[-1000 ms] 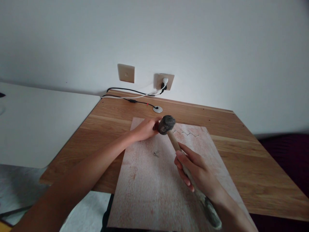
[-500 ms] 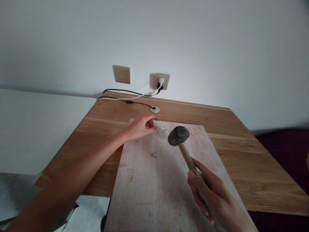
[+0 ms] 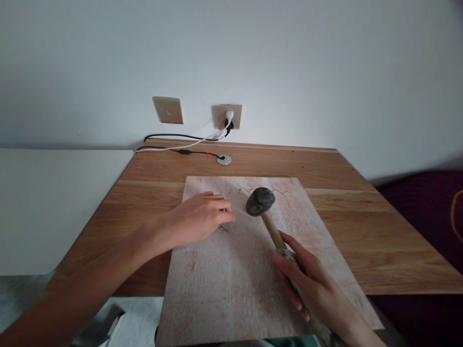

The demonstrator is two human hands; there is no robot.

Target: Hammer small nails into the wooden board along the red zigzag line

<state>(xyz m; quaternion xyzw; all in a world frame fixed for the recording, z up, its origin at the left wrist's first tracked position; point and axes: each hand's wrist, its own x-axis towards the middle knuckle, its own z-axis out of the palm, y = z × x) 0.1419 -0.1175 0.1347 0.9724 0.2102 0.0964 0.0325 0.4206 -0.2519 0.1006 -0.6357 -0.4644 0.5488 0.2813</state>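
My right hand (image 3: pixel 307 277) is wrapped round the wooden handle of a mallet (image 3: pixel 261 201). Its worn, dark head is held over the upper part of a pale, reddish-streaked board (image 3: pixel 217 279). My left hand (image 3: pixel 204 217) is low over the board's left side, palm down, with bent fingers slightly apart and nothing visible in them. Just under its fingertips lie loose nails (image 3: pixel 223 227), partly covered by the hand. Along the board's far edge several nails (image 3: pixel 239 191) stand in a row, some behind the mallet head.
The board lies on a wooden desk (image 3: pixel 347 217) against a white wall. A cable grommet (image 3: pixel 224 159) and cables (image 3: pixel 181 147) are behind the board, running to a wall socket (image 3: pixel 227 117). A white panel (image 3: pixel 54 207) stands left, and dark purple fabric (image 3: pixel 419 207) is at right.
My left hand has come from the far nail row down towards the loose nails. The mallet stays in my right hand at nearly the same place. The view has shifted slightly.
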